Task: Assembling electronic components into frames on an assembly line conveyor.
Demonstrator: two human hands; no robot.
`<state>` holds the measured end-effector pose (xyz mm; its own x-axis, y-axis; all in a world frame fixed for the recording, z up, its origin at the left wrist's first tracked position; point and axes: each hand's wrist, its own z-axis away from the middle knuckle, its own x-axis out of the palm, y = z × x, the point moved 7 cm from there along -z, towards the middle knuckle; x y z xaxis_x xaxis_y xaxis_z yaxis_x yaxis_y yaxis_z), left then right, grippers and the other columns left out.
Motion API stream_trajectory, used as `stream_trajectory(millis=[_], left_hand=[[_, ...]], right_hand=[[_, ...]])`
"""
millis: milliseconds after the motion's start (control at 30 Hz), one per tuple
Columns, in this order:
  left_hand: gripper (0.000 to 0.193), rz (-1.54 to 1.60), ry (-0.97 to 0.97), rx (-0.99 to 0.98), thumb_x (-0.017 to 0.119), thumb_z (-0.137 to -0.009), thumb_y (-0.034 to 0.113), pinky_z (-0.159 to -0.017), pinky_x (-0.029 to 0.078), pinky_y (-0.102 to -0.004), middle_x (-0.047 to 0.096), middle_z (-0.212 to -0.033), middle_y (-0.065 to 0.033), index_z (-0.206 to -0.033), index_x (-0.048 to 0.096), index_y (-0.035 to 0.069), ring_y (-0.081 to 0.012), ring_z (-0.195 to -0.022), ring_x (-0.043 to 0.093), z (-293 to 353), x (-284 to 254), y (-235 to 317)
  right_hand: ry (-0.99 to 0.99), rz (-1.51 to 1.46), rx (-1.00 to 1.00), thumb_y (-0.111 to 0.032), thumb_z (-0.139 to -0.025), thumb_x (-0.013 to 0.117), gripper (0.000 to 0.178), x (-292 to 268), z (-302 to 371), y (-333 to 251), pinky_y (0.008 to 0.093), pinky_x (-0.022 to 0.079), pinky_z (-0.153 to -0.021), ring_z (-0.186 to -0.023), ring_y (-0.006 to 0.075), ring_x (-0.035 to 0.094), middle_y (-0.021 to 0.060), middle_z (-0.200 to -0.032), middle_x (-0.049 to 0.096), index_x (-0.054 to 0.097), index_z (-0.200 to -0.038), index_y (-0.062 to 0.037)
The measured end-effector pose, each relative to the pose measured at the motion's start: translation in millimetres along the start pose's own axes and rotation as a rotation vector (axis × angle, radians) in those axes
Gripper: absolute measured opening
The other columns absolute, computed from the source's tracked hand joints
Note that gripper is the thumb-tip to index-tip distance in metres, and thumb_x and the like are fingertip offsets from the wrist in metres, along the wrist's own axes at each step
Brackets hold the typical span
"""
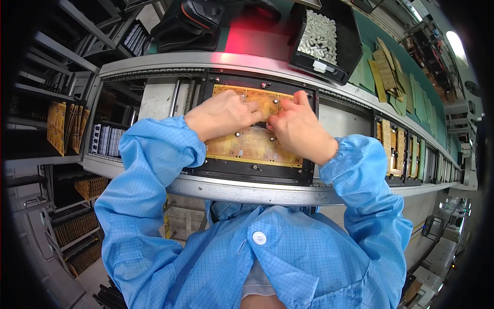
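A yellow-brown circuit board panel (pixel 252 144) with small white round parts lies in a black carrier frame (pixel 231 172) on the conveyor before me. My left hand (pixel 222 112) rests over the panel's upper left part, fingers curled and a ring on one of them. From the right, my right hand (pixel 301 126) reaches over the panel with thumb and forefinger drawn together close to the left fingertips. Both sets of fingertips meet near the panel's middle. Whatever they pinch there is hidden or too small to name.
Beyond the conveyor rail (pixel 247 61) stands a black bin (pixel 329 69) of small white parts, with a black handheld scanner (pixel 193 23) to its left under red light. Loose boards (pixel 388 69) lie far right. More carriers (pixel 396 149) sit along the conveyor; racks of boards (pixel 77 226) stand left.
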<state>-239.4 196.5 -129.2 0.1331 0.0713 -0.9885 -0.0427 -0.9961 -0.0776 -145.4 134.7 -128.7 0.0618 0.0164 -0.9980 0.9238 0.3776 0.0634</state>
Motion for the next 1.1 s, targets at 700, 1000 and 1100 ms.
stream_trajectory(millis=[700,1000,1100], left_hand=[[0.023,0.170,0.241,-0.394,0.076,-0.085,0.020,-0.104,0.052,-0.0488,0.067,-0.117,-0.0165,-0.094,0.066,0.001,-0.0395,-0.117,0.064,33.3,-1.1,107.7],[0.013,0.123,0.286,-0.439,0.069,-0.083,0.011,-0.101,0.054,-0.0482,0.065,-0.103,-0.0192,-0.086,0.062,0.000,-0.0416,-0.108,0.067,22.6,8.1,118.4],[0.013,0.176,0.357,-0.596,0.066,-0.082,0.010,-0.100,0.054,-0.0458,0.063,-0.100,-0.0217,-0.087,0.062,-0.001,-0.0424,-0.105,0.068,16.5,6.9,116.1]], right_hand=[[0.368,-0.613,0.417,-0.004,-0.075,0.081,0.034,7.2,116.1,41.5,0.0378,0.050,-0.079,-0.093,0.0291,0.059,0.0090,-0.097,0.065,0.075,-0.109,-0.0049],[0.501,-0.430,0.427,-0.005,-0.080,0.076,0.009,19.8,112.5,36.2,0.0361,0.042,-0.079,-0.085,0.0242,0.058,0.0030,-0.087,0.066,0.070,-0.085,-0.0083],[0.521,-0.338,0.589,-0.008,-0.083,0.075,0.006,19.7,114.9,35.2,0.0348,0.039,-0.081,-0.082,0.0231,0.056,0.0014,-0.085,0.065,0.069,-0.083,-0.0108]])
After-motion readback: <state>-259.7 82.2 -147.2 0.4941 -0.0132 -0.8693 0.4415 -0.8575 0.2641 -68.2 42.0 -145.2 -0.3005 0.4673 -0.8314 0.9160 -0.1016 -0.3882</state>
